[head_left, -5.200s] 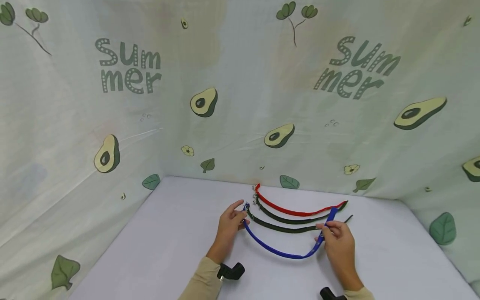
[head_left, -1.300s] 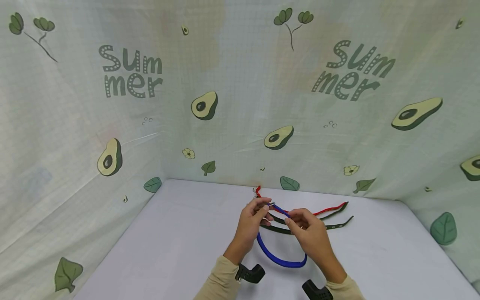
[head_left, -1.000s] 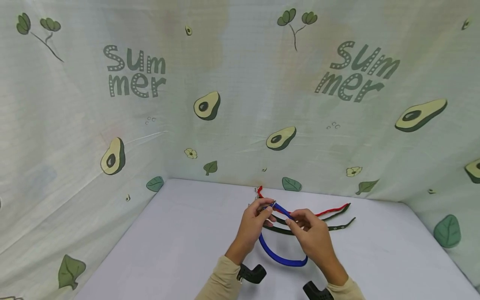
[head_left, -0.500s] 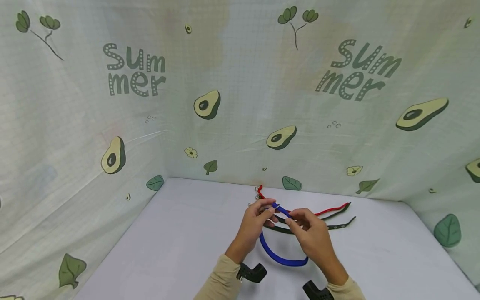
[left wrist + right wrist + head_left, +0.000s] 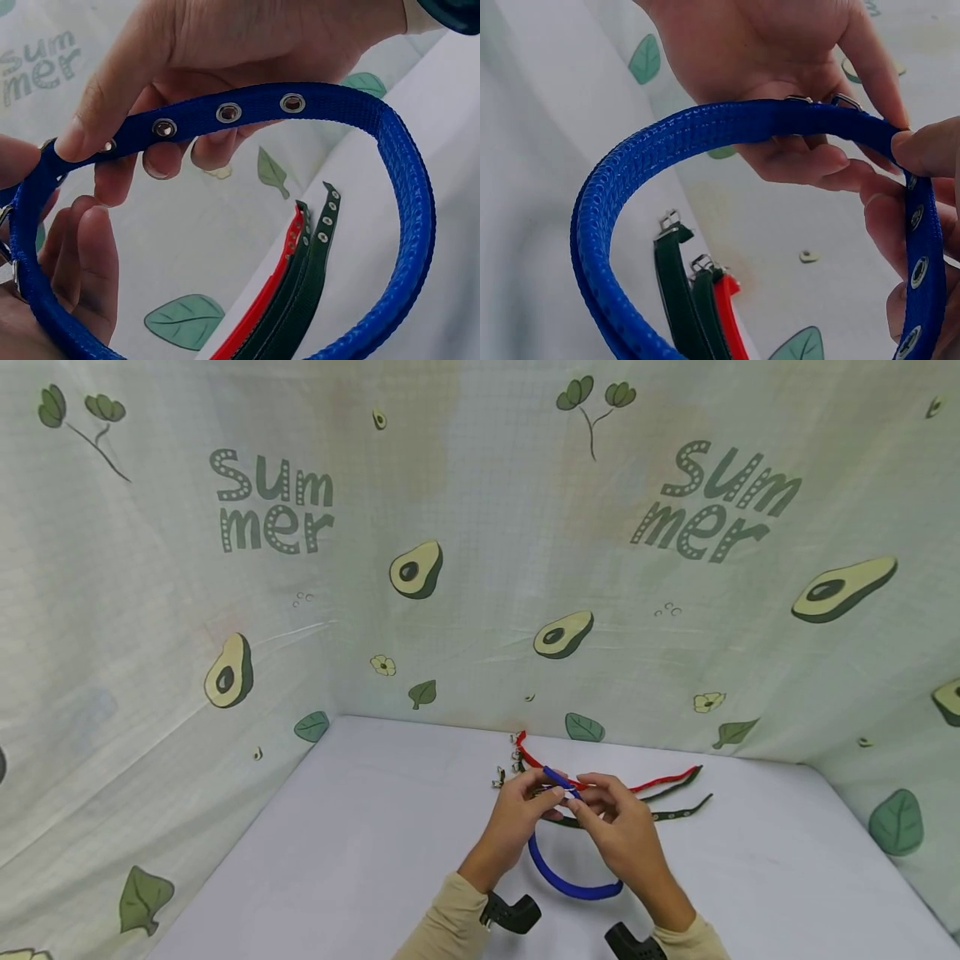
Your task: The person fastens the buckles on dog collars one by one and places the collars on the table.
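A blue collar [image 5: 577, 892] is bent into a loop that hangs between both hands. My left hand [image 5: 510, 818] pinches it at the buckle end, where the metal buckle [image 5: 845, 100] and a ring show beside the palm. With thumb and fingers my right hand [image 5: 630, 835] pinches the strap's other end, a flat stretch lined with metal eyelets [image 5: 229, 112]. The fingertips of both hands meet where the two ends overlap. The strap tip slants up past the left fingertips in the head view. The fingers partly hide the buckle.
Behind the hands a red collar [image 5: 671, 777] lies on the white table [image 5: 337, 827] beside a dark green collar [image 5: 663, 792]. Closer in is another dark green collar [image 5: 678, 815]. Their buckles point left. A printed cloth [image 5: 480, 527] rises at the table's back edge.
From wide apart, my hands have come together, bending the blue collar into a loop. In the last half second my left hand has shifted right, uncovering a green collar's buckle.
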The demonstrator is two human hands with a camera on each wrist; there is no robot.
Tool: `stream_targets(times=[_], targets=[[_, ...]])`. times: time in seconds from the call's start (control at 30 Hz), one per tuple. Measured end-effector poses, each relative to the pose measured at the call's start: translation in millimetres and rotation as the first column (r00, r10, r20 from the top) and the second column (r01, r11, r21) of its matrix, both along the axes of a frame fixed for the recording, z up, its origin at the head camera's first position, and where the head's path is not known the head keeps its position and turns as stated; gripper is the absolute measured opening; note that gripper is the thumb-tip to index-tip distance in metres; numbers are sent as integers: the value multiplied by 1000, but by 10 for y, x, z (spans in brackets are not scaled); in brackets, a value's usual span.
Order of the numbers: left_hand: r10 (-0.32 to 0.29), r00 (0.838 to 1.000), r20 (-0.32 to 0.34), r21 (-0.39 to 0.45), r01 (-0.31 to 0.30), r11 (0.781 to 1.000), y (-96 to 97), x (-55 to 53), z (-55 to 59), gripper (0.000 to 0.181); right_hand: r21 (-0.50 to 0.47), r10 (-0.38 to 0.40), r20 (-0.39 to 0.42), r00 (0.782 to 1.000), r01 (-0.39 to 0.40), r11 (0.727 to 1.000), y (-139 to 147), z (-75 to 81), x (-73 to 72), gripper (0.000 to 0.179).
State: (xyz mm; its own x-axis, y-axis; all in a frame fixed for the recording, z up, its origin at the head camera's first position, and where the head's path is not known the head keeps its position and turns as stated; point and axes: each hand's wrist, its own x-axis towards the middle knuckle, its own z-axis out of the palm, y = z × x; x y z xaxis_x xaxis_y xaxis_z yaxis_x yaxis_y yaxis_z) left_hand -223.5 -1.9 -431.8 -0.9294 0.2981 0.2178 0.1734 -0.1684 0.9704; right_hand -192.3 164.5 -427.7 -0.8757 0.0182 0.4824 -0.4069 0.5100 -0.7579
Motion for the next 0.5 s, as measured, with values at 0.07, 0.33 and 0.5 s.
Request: stream_targets(times=[0.07,0.33,0.5], targets=[[-8,1000,10,16,8,1000,-4,15,8,32,4,5,14,1000,-5,1000,-10,6,3,34],[32,999,38,92,-36,995,57,29,30,31,-22,29,-2,1000,-29,999,-28,17,0,29],[25,1000,2,86,-25,996,98,59,30,31,-11,16,55,998,-15,1000,-22,53,33,31]])
